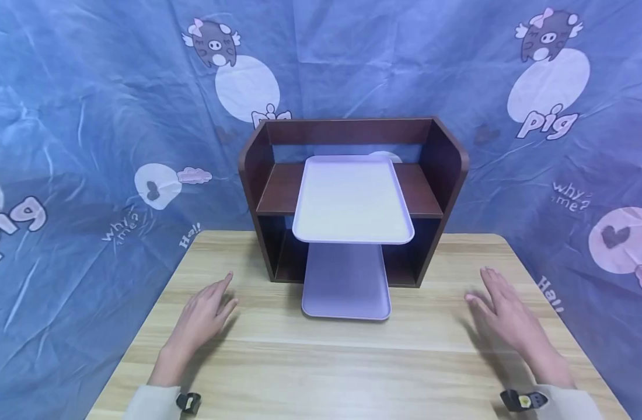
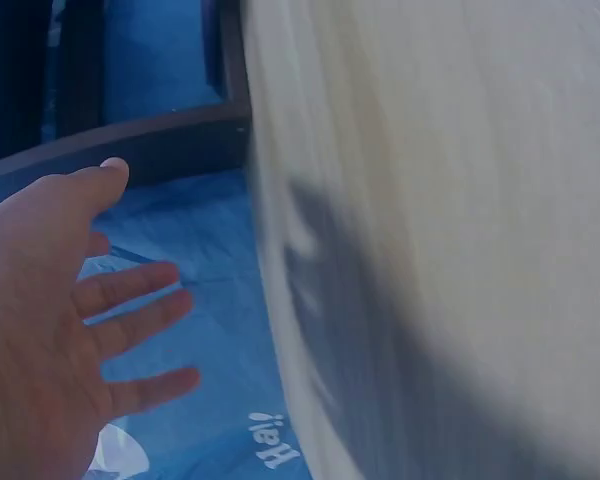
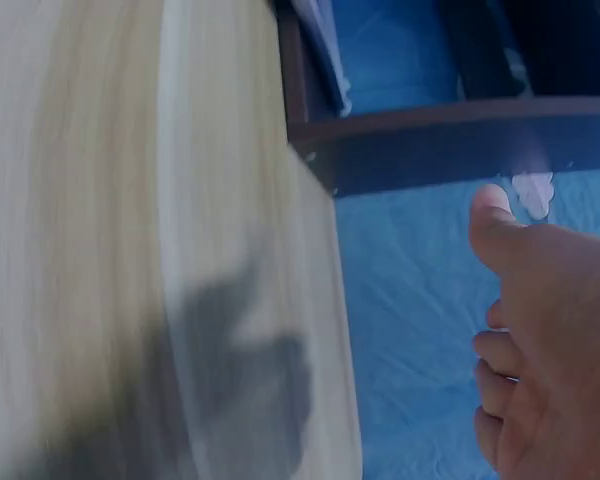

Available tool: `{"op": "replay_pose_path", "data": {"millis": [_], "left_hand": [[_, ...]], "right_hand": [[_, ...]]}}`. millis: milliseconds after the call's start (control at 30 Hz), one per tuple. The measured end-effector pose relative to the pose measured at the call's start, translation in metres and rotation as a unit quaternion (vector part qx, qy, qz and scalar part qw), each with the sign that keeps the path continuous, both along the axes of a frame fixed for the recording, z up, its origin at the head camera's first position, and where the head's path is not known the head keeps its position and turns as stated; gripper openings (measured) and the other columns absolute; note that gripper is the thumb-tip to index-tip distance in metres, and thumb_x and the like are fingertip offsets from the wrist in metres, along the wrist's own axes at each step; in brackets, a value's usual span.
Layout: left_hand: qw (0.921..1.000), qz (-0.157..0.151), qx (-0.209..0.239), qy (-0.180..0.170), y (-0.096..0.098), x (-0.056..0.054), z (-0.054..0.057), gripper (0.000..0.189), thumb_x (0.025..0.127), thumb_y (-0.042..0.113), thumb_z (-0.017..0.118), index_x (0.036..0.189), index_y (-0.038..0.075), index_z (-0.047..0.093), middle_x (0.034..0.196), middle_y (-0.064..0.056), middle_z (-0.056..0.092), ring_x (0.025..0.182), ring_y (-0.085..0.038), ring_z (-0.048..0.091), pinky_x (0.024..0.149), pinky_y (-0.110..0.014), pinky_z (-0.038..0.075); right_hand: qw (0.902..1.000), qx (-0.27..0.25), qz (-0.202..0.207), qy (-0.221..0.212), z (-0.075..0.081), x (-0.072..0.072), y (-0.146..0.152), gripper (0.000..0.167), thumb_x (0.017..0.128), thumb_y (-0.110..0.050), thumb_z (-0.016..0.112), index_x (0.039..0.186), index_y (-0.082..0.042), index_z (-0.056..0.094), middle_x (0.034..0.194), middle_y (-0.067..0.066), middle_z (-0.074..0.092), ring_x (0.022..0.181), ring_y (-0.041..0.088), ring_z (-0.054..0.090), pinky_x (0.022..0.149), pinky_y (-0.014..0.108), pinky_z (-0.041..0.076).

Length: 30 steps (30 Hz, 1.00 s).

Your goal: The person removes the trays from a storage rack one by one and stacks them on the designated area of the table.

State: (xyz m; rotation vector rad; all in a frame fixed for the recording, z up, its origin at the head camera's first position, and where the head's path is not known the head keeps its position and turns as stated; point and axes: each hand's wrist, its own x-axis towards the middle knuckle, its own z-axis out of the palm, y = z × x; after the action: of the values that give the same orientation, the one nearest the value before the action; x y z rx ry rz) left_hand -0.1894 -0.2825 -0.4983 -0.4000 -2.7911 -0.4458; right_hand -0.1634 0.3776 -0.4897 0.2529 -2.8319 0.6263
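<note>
My left hand (image 1: pixel 200 318) hovers over the left part of the table, fingers extended and holding nothing. On the other side my right hand (image 1: pixel 510 315) is likewise above the tabletop, its fingers fairly straight and nothing in it. Between them, farther back, stands a dark brown two-tier shelf (image 1: pixel 439 169). A pale tray (image 1: pixel 352 201) lies on its upper board and juts out over the front. Below, a second tray (image 1: pixel 346 280) rests in the lower tier and sticks out onto the table. Neither hand touches the shelf or the trays.
The light wooden table (image 1: pixel 331 373) carries the shelf near its back edge. Blue cloth (image 1: pixel 363 58) with printed pigs and lettering hangs behind and along both sides. Dark straps (image 1: pixel 188 402) sit at both wrists, by the pale sleeves.
</note>
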Motion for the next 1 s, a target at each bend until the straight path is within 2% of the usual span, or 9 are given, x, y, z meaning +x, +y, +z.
{"op": "replay_pose_path", "data": {"millis": [100,200,333,467,533,600,733,833,1000], "left_hand": [[0.9991,-0.011,0.014,0.038,0.005,0.000,0.005,0.058,0.105,0.026,0.069,0.155,0.004,0.052,0.139,-0.027,0.068,0.123,-0.048,0.068,0.102,-0.068,0.058],[0.9974,-0.013,0.025,0.066,0.010,0.001,0.011,0.048,0.103,0.021,0.071,0.146,0.003,0.062,0.130,-0.023,0.074,0.114,-0.046,0.073,0.093,-0.064,0.063],[0.9957,-0.007,0.044,0.081,0.019,0.000,0.019,0.036,0.103,0.019,0.070,0.137,0.005,0.070,0.118,-0.015,0.079,0.103,-0.042,0.077,0.081,-0.060,0.065],[0.9928,0.000,0.067,0.099,0.028,-0.004,0.025,0.029,0.103,0.020,0.070,0.128,0.007,0.075,0.107,-0.009,0.082,0.093,-0.036,0.079,0.073,-0.057,0.066],[0.9907,0.004,0.087,0.104,0.033,-0.006,0.028,0.025,0.102,0.019,0.071,0.123,0.007,0.077,0.104,-0.009,0.082,0.089,-0.032,0.079,0.072,-0.054,0.066],[0.9877,0.010,0.114,0.107,0.038,-0.008,0.030,0.020,0.101,0.016,0.072,0.117,0.006,0.078,0.101,-0.009,0.082,0.085,-0.029,0.079,0.071,-0.050,0.067],[0.9798,0.024,0.170,0.102,0.046,-0.011,0.037,0.009,0.098,0.010,0.074,0.104,0.006,0.079,0.092,-0.008,0.081,0.078,-0.024,0.077,0.070,-0.040,0.068],[0.9745,0.036,0.199,0.098,0.052,-0.014,0.043,0.004,0.097,0.009,0.075,0.098,0.007,0.079,0.086,-0.006,0.080,0.076,-0.023,0.077,0.068,-0.033,0.067],[0.9658,0.036,0.241,0.089,0.059,-0.018,0.051,0.004,0.096,0.007,0.075,0.095,0.004,0.078,0.081,-0.006,0.080,0.072,-0.021,0.075,0.066,-0.017,0.062]], "right_hand": [[0.9996,-0.011,-0.025,-0.003,0.008,0.000,-0.010,0.076,0.111,-0.041,0.056,0.168,-0.001,0.023,0.165,0.035,0.034,0.146,0.064,0.035,0.120,0.080,0.027],[0.9988,-0.012,-0.046,0.013,0.014,0.000,-0.022,0.067,0.111,-0.038,0.058,0.162,0.000,0.038,0.147,0.031,0.059,0.122,0.067,0.056,0.097,0.083,0.044],[0.9955,-0.033,-0.058,0.067,0.020,0.002,-0.040,0.048,0.107,-0.028,0.065,0.143,0.003,0.059,0.113,0.022,0.079,0.095,0.054,0.075,0.084,0.074,0.054],[0.9903,-0.076,-0.057,0.101,0.022,0.002,-0.057,0.025,0.104,-0.015,0.069,0.121,0.001,0.073,0.088,0.014,0.082,0.072,0.028,0.080,0.069,0.042,0.064],[0.9882,-0.121,-0.049,0.080,0.022,0.003,-0.065,0.017,0.104,-0.011,0.068,0.113,0.002,0.074,0.083,0.013,0.081,0.063,0.017,0.077,0.058,0.029,0.061],[0.9838,-0.168,-0.048,0.041,0.023,0.004,-0.073,0.016,0.105,-0.010,0.066,0.110,0.003,0.074,0.081,0.015,0.080,0.059,0.011,0.073,0.052,0.023,0.060],[0.9690,-0.236,-0.067,-0.027,0.026,0.004,-0.087,0.021,0.107,-0.015,0.064,0.110,0.005,0.072,0.083,0.020,0.078,0.058,0.018,0.072,0.053,0.030,0.064],[0.9602,-0.264,-0.073,-0.054,0.028,0.003,-0.097,0.024,0.107,-0.018,0.065,0.112,0.005,0.071,0.083,0.018,0.078,0.058,0.022,0.072,0.053,0.031,0.065],[0.9470,-0.303,-0.067,-0.084,0.028,0.001,-0.112,0.024,0.107,-0.013,0.062,0.114,0.009,0.070,0.080,0.016,0.076,0.057,0.020,0.071,0.054,0.033,0.065]]}}
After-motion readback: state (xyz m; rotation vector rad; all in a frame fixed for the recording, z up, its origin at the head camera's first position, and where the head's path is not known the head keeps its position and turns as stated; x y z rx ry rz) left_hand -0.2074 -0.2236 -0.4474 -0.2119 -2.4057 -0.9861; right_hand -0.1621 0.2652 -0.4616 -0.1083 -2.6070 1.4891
